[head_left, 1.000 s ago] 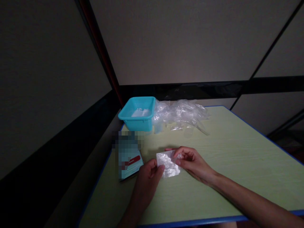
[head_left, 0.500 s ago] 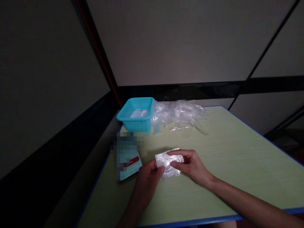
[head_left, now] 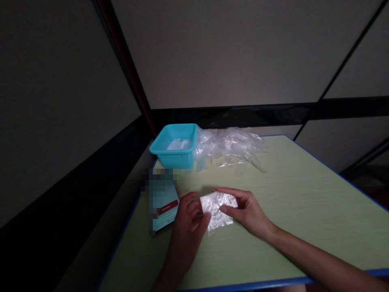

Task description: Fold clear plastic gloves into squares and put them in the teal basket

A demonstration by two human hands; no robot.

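A small, shiny, crinkled clear plastic packet [head_left: 218, 221] is held between my hands just above the table's near middle. My left hand [head_left: 189, 227] is at its left side, thumb on the front face and fingers curled behind the left edge. On the right, my right hand [head_left: 251, 211] pinches the packet, with the thumb on its face and the index finger along the top edge. Whatever lies inside the packet cannot be made out.
A phone-like tablet [head_left: 166, 198], partly pixelated, lies left of my left hand. Behind it stands a turquoise basin [head_left: 176, 159] holding clear and white pieces. Crumpled clear plastic bags [head_left: 237, 142] lie beside it. The pale green table [head_left: 304, 194] has blue edging.
My left fingers have lifted and loosened along the packet's left edge. My right index finger has moved from the packet's face up to its top edge. More of the front face now shows.
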